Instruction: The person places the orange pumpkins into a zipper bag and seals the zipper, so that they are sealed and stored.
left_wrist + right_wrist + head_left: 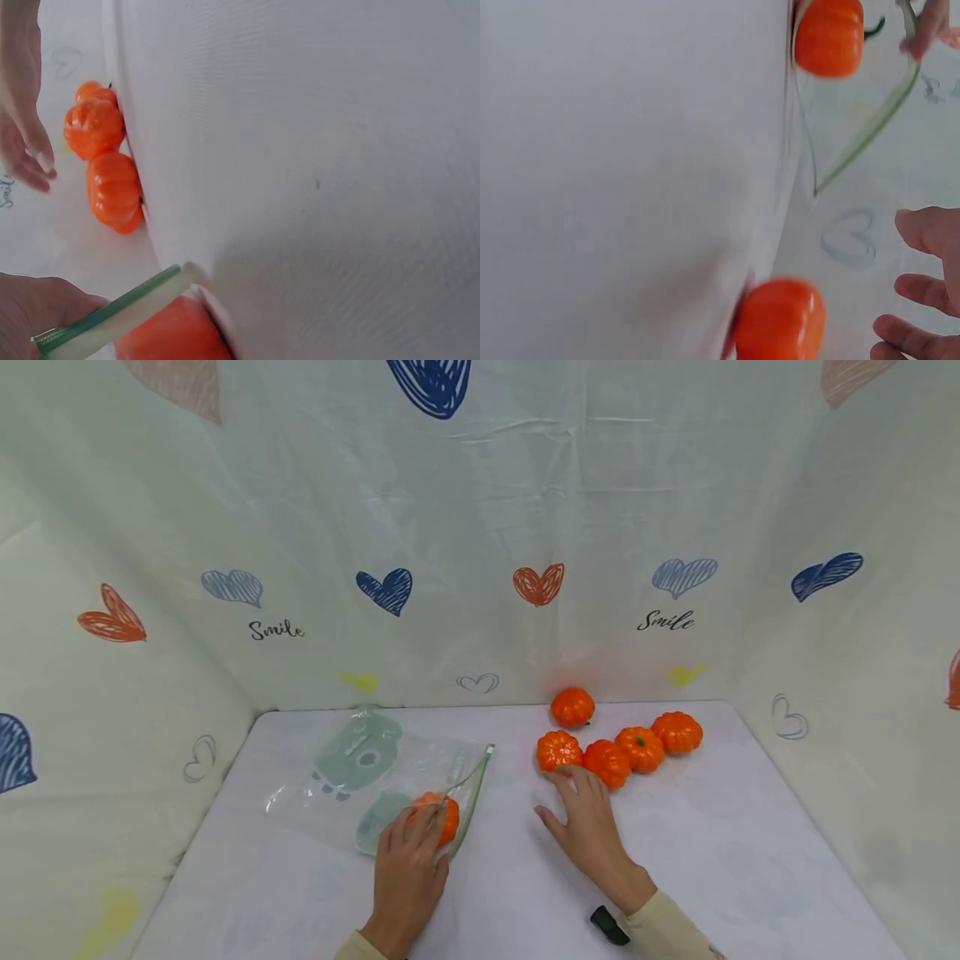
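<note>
- The white surface (720, 860) fills the lower part of the head view, sloping out toward the bottom corners.
- On it, left of centre, the clear bag (358, 758) lies flat, its green-edged mouth facing right; that edge is best kept raised and spread, so nothing catches on the film.
- The left hand (411, 870), lower centre, has its thumb and fingers gripping the bag's edge, back of the hand up, fingers pointing toward the upper right.
- The right hand (588, 827), right of centre, reaches up the frame with its grip loose and fingers apart, holding nothing; rounding the fingers over the fruit's sides should give a firmer hold than the tips alone.
- One orange pumpkin (451, 820) sits at the bag's mouth; five loose pumpkins (640, 749) cluster right of centre, the nearest by the right fingertips.
</note>
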Demonstrator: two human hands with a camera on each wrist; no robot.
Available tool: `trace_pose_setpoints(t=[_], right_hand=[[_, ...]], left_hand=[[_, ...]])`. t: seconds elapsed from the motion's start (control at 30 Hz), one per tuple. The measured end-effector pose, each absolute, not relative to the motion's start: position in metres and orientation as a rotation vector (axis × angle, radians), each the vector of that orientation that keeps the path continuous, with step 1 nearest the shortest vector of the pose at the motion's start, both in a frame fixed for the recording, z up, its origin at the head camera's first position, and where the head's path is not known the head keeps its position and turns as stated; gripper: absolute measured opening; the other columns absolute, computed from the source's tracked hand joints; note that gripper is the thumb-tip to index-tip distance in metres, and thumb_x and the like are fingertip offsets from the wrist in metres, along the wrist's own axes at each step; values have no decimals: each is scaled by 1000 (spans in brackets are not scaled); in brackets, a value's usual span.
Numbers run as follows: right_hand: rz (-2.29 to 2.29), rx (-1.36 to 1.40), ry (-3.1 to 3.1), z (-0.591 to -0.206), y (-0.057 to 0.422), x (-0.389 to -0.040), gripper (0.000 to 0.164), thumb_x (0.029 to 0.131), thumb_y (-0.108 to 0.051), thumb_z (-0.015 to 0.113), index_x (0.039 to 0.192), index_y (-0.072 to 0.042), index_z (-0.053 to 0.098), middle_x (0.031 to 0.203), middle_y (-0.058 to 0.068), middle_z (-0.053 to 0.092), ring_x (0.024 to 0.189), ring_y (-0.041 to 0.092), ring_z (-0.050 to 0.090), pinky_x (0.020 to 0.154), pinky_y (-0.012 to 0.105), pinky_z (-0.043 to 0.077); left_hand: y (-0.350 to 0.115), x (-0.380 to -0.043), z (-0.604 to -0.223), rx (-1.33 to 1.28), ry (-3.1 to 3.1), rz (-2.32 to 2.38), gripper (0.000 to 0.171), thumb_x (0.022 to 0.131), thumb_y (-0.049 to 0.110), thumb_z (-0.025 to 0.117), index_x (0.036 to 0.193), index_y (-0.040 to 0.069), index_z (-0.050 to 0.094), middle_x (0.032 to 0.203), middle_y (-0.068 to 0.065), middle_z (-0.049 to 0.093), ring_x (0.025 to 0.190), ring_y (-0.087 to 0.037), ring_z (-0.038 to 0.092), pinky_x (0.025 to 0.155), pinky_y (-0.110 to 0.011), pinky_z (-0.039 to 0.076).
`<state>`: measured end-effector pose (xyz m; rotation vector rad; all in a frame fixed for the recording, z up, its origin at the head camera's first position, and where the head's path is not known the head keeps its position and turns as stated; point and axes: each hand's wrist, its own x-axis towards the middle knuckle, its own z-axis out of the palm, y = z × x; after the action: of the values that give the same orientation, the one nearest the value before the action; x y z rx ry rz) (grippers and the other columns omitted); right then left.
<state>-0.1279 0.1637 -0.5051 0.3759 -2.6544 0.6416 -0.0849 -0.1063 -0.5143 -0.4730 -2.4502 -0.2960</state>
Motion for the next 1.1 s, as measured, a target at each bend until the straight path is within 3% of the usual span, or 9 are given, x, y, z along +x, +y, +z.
trace_pose_setpoints(t=[0.23, 0.4, 0.73, 1.1], right_hand=[[596, 284, -2582, -495, 222, -138, 55, 79, -10, 94, 125, 5, 67, 128, 25, 58, 117, 46, 54, 99, 62, 44], [560, 173, -2630, -489, 258, -146, 55, 84, -8, 87, 130, 9, 62, 132, 31, 53, 122, 52, 49, 103, 70, 39], [550, -18, -2720, -486, 316, -164, 56, 92, -11, 76, 135, 15, 52, 133, 41, 43, 120, 61, 41, 102, 74, 33], [583, -144, -2860, -488, 349, -186, 73, 92, -12, 74, 148, 19, 37, 146, 45, 33, 129, 66, 33, 108, 79, 27]], left_hand=[[-106, -85, -513, -450, -2476, -329, 78, 50, 6, 103, 123, 4, 75, 119, -5, 68, 116, -35, 58, 90, -50, 51], [-108, -85, -512, -440, -2467, -348, 77, 51, 5, 103, 123, 4, 75, 122, -5, 69, 115, -35, 60, 88, -50, 52], [-111, -87, -510, -402, -2523, -333, 77, 56, 7, 102, 127, 5, 74, 125, -8, 68, 116, -35, 58, 92, -52, 52], [-111, -85, -509, -378, -2575, -321, 73, 59, 9, 102, 126, 4, 74, 124, -9, 66, 116, -35, 57, 95, -54, 51]])
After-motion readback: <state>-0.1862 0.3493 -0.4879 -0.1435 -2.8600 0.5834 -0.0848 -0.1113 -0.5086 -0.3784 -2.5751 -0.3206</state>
